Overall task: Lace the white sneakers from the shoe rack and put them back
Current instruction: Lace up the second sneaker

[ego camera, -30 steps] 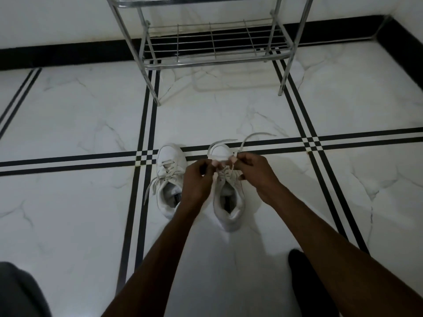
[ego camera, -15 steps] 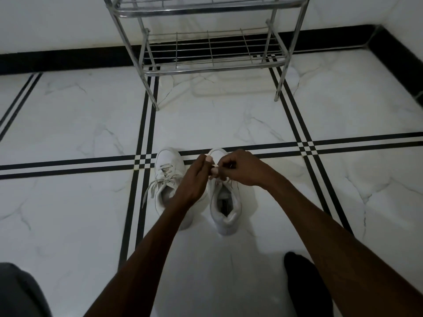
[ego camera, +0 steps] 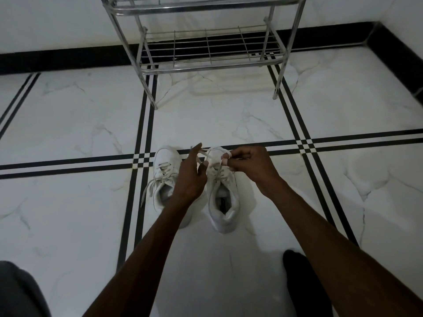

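The fingers (ego camera: 225, 159) of the right hand (ego camera: 249, 163) are curled tight, pinching a strand of the white lace (ego camera: 211, 157) just above the toe of the right sneaker (ego camera: 223, 197). The left hand (ego camera: 191, 177) stands just beside it at nine o'clock, its fingers (ego camera: 198, 149) loosely extended and slightly spread, with another strand of the same lace crossing its fingertips; whether they actually grip that strand cannot be told. Between the two hands the lace runs taut and then drops down into the eyelets of the right sneaker, whose open collar faces six o'clock. The left sneaker (ego camera: 166, 177) sits side by side with it at nine o'clock, partly covered by the left wrist, its own laces loose and one end trailing onto the floor toward seven o'clock. Both sneakers rest on the white marble floor (ego camera: 68, 213), toes toward twelve o'clock, on the crossing of black inlay stripes (ego camera: 68, 160). Well apart at twelve o'clock stands the metal shoe rack (ego camera: 206, 49), its lower wire shelf bare, set against the white wall and black skirting. Both bare forearms reach in from six o'clock. A dark foot (ego camera: 302, 282) shows at five o'clock and grey cloth (ego camera: 18, 291) at seven o'clock.
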The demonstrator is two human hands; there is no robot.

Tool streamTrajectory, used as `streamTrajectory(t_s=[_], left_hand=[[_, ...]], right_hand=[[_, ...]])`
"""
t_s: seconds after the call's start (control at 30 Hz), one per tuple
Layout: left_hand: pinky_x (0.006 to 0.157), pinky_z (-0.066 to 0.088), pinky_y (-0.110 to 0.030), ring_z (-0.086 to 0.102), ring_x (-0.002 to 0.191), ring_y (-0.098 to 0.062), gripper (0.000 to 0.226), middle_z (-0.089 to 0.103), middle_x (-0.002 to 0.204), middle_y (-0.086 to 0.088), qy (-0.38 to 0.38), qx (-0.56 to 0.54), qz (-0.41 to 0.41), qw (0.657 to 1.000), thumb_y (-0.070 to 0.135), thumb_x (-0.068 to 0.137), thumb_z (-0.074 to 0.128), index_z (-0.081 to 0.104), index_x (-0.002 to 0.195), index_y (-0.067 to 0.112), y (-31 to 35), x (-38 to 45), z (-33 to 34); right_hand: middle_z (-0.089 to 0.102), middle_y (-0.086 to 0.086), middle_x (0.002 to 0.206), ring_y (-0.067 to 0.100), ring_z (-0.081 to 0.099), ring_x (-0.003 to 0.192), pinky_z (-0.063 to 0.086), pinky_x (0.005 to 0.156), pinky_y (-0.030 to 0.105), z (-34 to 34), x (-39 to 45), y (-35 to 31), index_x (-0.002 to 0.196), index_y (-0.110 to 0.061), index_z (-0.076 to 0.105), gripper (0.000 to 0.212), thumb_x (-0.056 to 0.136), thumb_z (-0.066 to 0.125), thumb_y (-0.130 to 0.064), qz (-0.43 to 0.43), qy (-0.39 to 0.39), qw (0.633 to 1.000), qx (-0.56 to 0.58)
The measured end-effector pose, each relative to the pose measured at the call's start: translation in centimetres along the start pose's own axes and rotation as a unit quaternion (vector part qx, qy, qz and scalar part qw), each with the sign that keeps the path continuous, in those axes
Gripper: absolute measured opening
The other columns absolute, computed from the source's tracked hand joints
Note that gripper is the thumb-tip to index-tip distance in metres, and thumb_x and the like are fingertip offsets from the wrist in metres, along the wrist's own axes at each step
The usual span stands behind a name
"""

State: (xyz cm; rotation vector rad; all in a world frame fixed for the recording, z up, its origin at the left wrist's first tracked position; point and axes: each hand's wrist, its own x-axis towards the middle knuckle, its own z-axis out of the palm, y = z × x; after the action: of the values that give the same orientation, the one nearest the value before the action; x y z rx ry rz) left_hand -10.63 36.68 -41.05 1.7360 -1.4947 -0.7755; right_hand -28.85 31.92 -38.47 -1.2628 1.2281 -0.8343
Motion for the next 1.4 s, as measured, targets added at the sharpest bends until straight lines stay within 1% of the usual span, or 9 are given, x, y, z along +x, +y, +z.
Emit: streamTrajectory(t_s=[0.2, 0.33, 0.5, 0.7, 0.83, 0.97, 1.07, 1.23, 1.4], left_hand=[[0.089, 0.050, -0.047, 0.064, 0.098, -0.023, 0.018, 0.069, 0.104, 0.003, 0.076, 0.105, 0.007, 0.992, 0.041, 0.089, 0.069, 0.071, 0.097, 0.024, -1.3, 0.3, -0.9], [0.088, 0.052, -0.052, 0.070, 0.086, -0.012, 0.020, 0.077, 0.090, 0.008, 0.100, 0.097, 0.008, 0.990, 0.046, 0.090, 0.068, 0.080, 0.094, 0.031, -0.3, 0.0, -2.1], [0.091, 0.052, -0.053, 0.072, 0.085, -0.020, 0.025, 0.079, 0.088, 0.003, 0.126, 0.121, -0.055, 0.983, 0.046, 0.086, 0.068, 0.081, 0.096, 0.027, -1.6, -0.4, -3.9], [0.100, 0.041, -0.046, 0.052, 0.118, -0.037, 0.023, 0.067, 0.113, -0.010, 0.123, 0.193, -0.144, 0.963, 0.037, 0.082, 0.079, 0.083, 0.094, 0.019, -3.6, -1.3, -5.5], [0.102, 0.035, -0.049, 0.042, 0.122, -0.041, 0.019, 0.060, 0.120, -0.013, 0.149, 0.224, -0.176, 0.947, 0.025, 0.082, 0.077, 0.082, 0.097, 0.014, -2.7, -1.9, -5.6], [0.105, 0.032, -0.052, 0.038, 0.126, -0.042, 0.042, 0.056, 0.131, -0.011, 0.116, 0.273, -0.100, 0.950, 0.017, 0.077, 0.077, 0.073, 0.119, 0.017, -1.6, -1.9, -4.6], [0.106, 0.029, -0.052, 0.034, 0.136, -0.037, 0.049, 0.053, 0.143, -0.004, 0.054, 0.297, 0.005, 0.953, 0.017, 0.083, 0.075, 0.065, 0.131, 0.023, -0.5, -1.7, -2.5], [0.098, 0.024, -0.046, 0.047, 0.125, -0.030, 0.026, 0.073, 0.119, 0.003, -0.026, 0.298, 0.042, 0.953, 0.015, 0.095, 0.062, 0.076, 0.112, 0.028, -0.1, -1.8, 0.7], [0.089, 0.021, -0.044, 0.051, 0.109, -0.029, 0.021, 0.073, 0.089, 0.002, -0.013, 0.314, 0.034, 0.949, 0.010, 0.092, 0.057, 0.074, 0.090, 0.021, -0.6, -2.0, 1.9]], right_hand=[[0.077, 0.013, 0.094, 0.011, 0.070, 0.077, 0.057, 0.079, 0.030, 0.0, -0.4, -0.4, 0.100, -0.002, 0.075, 0.019, 0.085, 0.076, -0.014, 0.071, -0.019, 0.989, 0.128], [0.077, 0.010, 0.109, 0.017, 0.072, 0.091, 0.057, 0.078, 0.030, -0.2, -0.3, -1.1, 0.104, -0.004, 0.074, 0.029, 0.090, 0.070, -0.029, 0.113, -0.032, 0.982, 0.149], [0.075, 0.007, 0.110, 0.017, 0.070, 0.100, 0.052, 0.082, 0.030, -1.2, 0.5, -0.7, 0.096, -0.014, 0.068, 0.018, 0.097, 0.059, -0.029, 0.192, 0.024, 0.946, 0.258], [0.075, 0.010, 0.092, 0.020, 0.072, 0.083, 0.053, 0.062, 0.025, -3.9, 1.1, 2.3, 0.092, -0.007, 0.068, 0.013, 0.095, 0.060, -0.017, 0.273, 0.189, 0.932, 0.144], [0.073, 0.014, 0.083, 0.018, 0.068, 0.071, 0.042, 0.048, 0.022, -5.7, 0.8, 4.6, 0.084, -0.002, 0.067, 0.018, 0.093, 0.064, -0.018, 0.314, 0.212, 0.925, 0.038], [0.075, 0.021, 0.088, 0.027, 0.073, 0.078, 0.050, 0.057, 0.030, -5.3, -0.1, 4.9, 0.084, 0.002, 0.063, 0.042, 0.085, 0.074, -0.039, 0.250, 0.138, 0.937, -0.203], [0.069, 0.019, 0.109, 0.031, 0.067, 0.100, 0.051, 0.076, 0.035, -4.6, 0.0, 4.3, 0.107, 0.002, 0.063, 0.058, 0.074, 0.083, -0.041, 0.127, 0.134, 0.913, -0.364], [0.066, 0.009, 0.124, 0.024, 0.061, 0.113, 0.045, 0.094, 0.030, -2.3, -0.6, 4.3, 0.120, -0.016, 0.067, 0.035, 0.086, 0.071, -0.008, -0.069, -0.122, 0.911, -0.387], [0.074, 0.005, 0.102, 0.022, 0.069, 0.095, 0.057, 0.087, 0.046, -0.9, -0.4, 4.2, 0.107, -0.017, 0.070, 0.025, 0.088, 0.063, -0.003, -0.089, -0.092, 0.913, -0.388]])
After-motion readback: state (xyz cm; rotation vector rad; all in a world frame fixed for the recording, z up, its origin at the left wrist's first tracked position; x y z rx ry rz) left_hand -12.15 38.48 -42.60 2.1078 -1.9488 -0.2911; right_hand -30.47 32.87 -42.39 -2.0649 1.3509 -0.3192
